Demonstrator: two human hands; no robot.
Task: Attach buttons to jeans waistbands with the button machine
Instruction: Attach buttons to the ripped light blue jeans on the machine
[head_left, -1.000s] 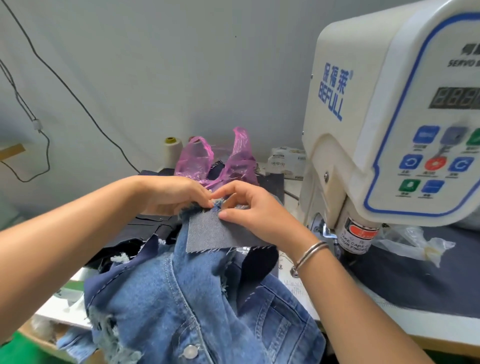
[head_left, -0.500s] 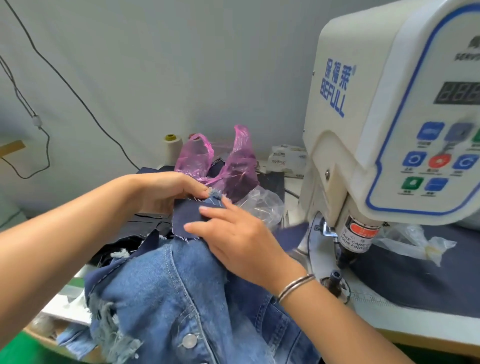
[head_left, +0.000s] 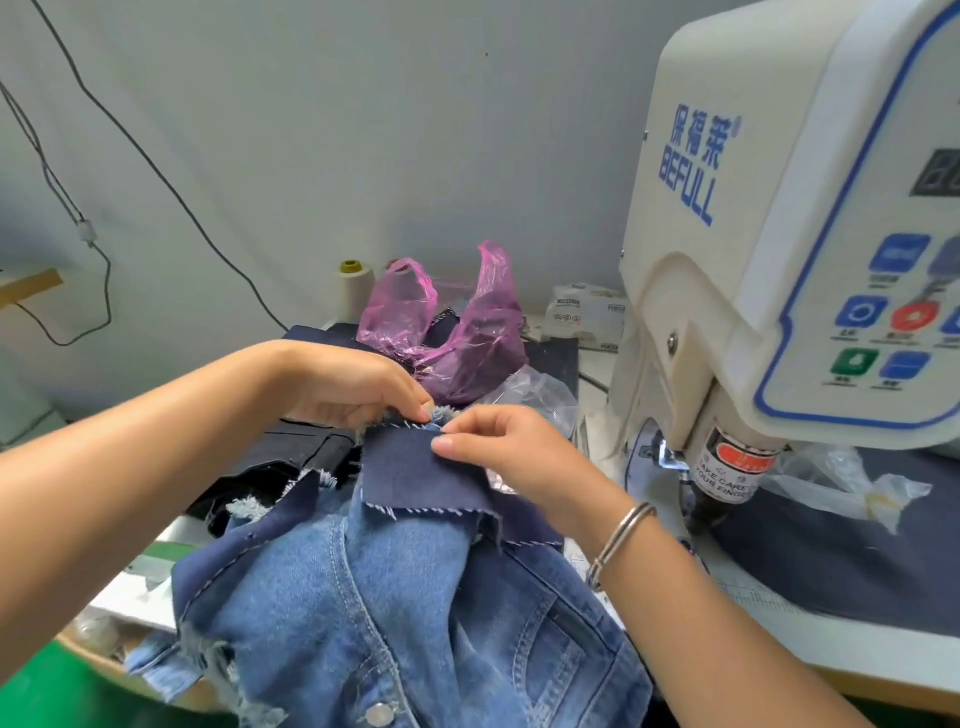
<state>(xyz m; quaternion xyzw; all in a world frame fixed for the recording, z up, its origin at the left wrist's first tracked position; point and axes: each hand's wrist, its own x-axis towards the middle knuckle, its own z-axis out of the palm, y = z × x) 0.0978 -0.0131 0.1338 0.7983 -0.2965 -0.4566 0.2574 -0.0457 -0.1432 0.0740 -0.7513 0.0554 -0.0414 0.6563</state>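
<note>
Nearest you, the jeans (head_left: 395, 613) lay heaped on the tabletop (head_left: 810, 631), and one metal button (head_left: 378, 714) already showed at the lower edge, so at least one fastening looked done. Beyond it, your left hand (head_left: 348, 384) pinched the frayed top edge of the denim while your right hand (head_left: 514, 457) pinched a dark denim patch (head_left: 421, 475) against it. Neither hand held a loose button that could be seen. Farther right, the button machine (head_left: 779, 260) stood well apart from the cloth, nothing under its head, so this piece's pressing seemed undone. Behind sat a pink plastic bag (head_left: 457, 332).
</note>
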